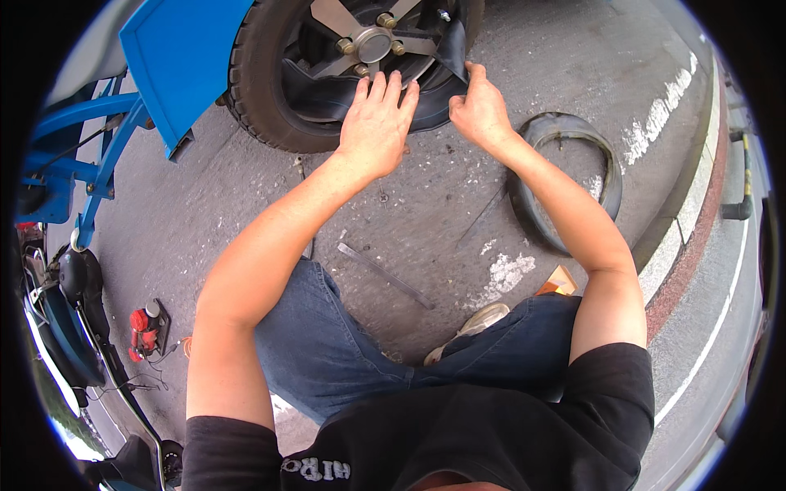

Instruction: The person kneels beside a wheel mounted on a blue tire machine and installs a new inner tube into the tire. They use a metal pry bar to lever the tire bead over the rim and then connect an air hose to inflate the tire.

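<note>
At the far left, a scooter [65,340] is standing beside a red power tool [145,330] lying on the pavement [221,221], and above them a blue body panel [184,74] is ending just beside a treaded tyre [255,90]. Straight ahead of the person, a limp black inner tube [451,51] is hanging partly out between tyre and spoked rim [373,45]; its length is following the lower rim from left to right, then turning upward at the right. The left hand [375,123] is lying flat, fingers extended and slightly parted, over the wheel's lower edge and holding nothing visible; how hard it is pressing cannot be told. The right hand [481,108] is curling narrowly about the tube's raised right edge, so it is the nearer one to that loose fold. The tyre's sidewall is bounding the space on the left, while bare ground is opening below and right of the hands, with a flat metal bar [385,276] lying slantwise there. Beyond the right forearm, a black rubber ring [565,124] is resting well short of the kerb [679,217].
</note>
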Tool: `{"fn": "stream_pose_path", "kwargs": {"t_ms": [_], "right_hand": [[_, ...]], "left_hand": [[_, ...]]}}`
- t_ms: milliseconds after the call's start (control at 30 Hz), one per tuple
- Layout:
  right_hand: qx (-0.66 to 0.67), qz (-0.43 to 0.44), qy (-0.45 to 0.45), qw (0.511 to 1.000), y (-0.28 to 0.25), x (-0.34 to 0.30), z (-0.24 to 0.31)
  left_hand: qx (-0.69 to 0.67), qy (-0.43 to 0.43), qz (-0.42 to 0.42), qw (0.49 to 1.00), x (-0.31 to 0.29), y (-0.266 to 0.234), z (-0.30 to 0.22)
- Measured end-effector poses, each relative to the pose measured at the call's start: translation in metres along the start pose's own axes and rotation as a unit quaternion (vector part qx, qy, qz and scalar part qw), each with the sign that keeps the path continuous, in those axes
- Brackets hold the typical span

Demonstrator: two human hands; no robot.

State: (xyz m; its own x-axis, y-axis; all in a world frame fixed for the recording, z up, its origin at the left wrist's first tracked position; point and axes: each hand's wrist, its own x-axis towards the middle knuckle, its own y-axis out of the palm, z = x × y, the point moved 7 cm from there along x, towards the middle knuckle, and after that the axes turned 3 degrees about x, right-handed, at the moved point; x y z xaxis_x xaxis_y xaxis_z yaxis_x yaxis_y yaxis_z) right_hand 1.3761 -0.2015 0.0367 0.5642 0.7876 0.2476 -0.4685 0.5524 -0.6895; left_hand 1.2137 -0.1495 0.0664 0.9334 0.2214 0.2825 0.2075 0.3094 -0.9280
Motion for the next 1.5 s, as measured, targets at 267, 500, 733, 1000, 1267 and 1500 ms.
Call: {"fn": "stream_pose_path", "kwargs": {"t_ms": [267, 500, 733, 1000, 1267, 1500], "right_hand": [[-0.130, 0.011, 0.007, 0.991, -0.016, 0.018, 0.024], [-0.303, 0.132, -0.108, 0.938, 0.021, 0.042, 0.065], [-0.164, 0.058, -0.091, 0.981, 0.018, -0.008, -0.020], [-0.135, 0.158, 0.007, 0.978, 0.028, 0.007, -0.028], [-0.126, 0.214, -0.093, 0.964, 0.037, -0.014, -0.015], [-0.246, 0.218, -0.141, 0.934, 0.054, -0.011, 0.009]], "left_hand": [[0.012, 0.113, 0.134, 0.984, -0.011, 0.028, -0.034], [0.081, 0.136, 0.206, 0.966, -0.018, 0.035, -0.042], [-0.025, 0.180, 0.077, 0.980, -0.050, 0.004, -0.086], [0.091, 0.021, 0.230, 0.969, -0.027, 0.142, -0.035], [-0.009, -0.224, 0.169, 0.960, -0.020, 0.157, 0.020], [-0.025, -0.209, 0.016, 0.977, -0.033, 0.118, -0.028]]}}
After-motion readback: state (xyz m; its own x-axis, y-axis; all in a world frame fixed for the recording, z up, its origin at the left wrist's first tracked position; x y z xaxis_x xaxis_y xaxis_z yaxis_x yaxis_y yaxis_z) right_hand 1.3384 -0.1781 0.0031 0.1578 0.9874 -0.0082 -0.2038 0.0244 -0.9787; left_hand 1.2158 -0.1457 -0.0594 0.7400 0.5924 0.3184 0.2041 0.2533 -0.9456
